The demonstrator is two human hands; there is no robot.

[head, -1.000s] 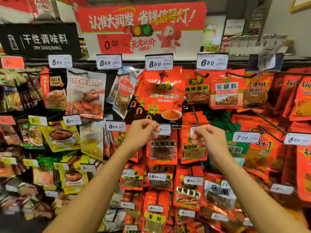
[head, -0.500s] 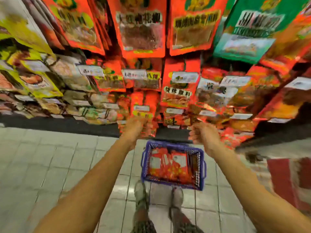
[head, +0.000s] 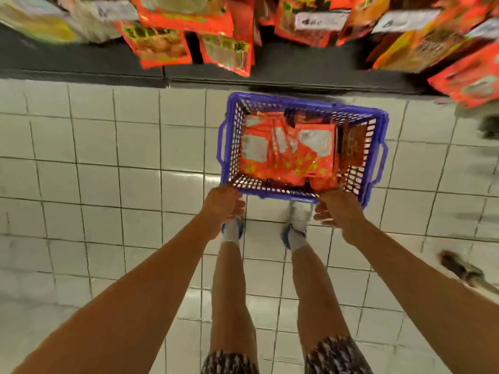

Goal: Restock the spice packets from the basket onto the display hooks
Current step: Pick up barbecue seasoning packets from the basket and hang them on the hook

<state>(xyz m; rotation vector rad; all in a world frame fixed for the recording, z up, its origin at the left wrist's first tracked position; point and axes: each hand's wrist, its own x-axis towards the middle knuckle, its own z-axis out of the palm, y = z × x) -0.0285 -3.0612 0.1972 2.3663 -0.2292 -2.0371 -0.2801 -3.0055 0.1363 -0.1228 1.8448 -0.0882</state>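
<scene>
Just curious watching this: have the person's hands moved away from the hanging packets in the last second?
Yes. Both the left hand and right hand dropped from the display hooks to the near rim of the blue basket.

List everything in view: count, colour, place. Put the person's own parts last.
basket: one, blue, on the floor in front of the feet.
packets in basket: several, mostly red; exact count unclear.
hanging packets: many, red and yellow, across the top; blurred.
price tags: at least two, white, among the hanging packets.
shelf base: one, dark, under the display.
floor: white tiles.
shoes: two, white and blue.
shorts: dark patterned, bottom edge.
left hand: empty, at the basket's near rim.
right hand: empty, at the near rim.
</scene>
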